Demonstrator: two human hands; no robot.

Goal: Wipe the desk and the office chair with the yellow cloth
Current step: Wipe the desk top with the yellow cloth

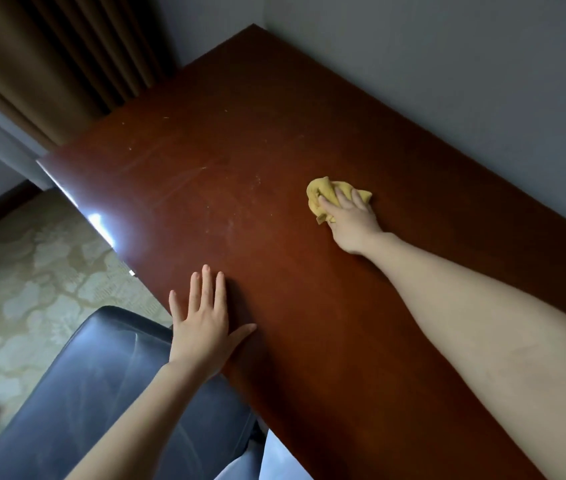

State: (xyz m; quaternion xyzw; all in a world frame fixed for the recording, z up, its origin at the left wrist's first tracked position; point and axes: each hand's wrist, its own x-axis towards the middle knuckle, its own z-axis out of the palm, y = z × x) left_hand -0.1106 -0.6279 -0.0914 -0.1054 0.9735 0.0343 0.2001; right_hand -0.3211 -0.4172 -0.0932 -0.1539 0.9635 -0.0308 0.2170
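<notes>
A reddish-brown wooden desk (240, 188) runs from the far corner toward me. My right hand (350, 220) presses a crumpled yellow cloth (323, 194) onto the desk top near the wall side, fingers spread over it and partly covering it. My left hand (205, 323) rests flat on the desk's near edge, fingers straight. The dark leather office chair (101, 386) stands below the left hand, its back against the desk edge; my left forearm crosses over it.
A grey wall (447, 81) borders the desk on the right and at the far end. Brown curtains (67, 57) hang at the upper left. Patterned beige carpet (25, 271) lies left of the chair. Faint dust streaks mark the desk's middle.
</notes>
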